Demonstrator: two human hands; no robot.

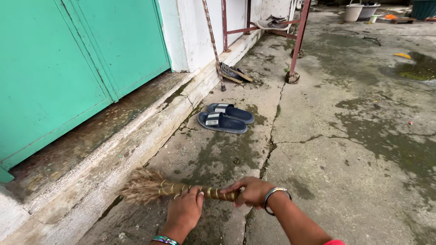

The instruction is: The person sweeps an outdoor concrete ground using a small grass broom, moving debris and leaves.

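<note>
A short hand broom [154, 187] of dry brown grass, its handle bound with yellowish bands, lies nearly level low in the view, bristles pointing left toward the concrete step [136, 136]. My left hand [185, 209] grips the bound handle just behind the bristles. My right hand [252, 191], with bangles on its wrist, holds the handle's end. The bristles hang just over the damp, cracked concrete floor [318, 149] beside the step's edge.
A pair of dark blue slippers [223, 118] lies ahead by the step. Further on, a thin stick [212, 43] leans on the white wall, worn sandals [234, 73] rest beside it, and a red metal frame [297, 41] stands. A green door [72, 63] is at left. Buckets [359, 11] stand far back.
</note>
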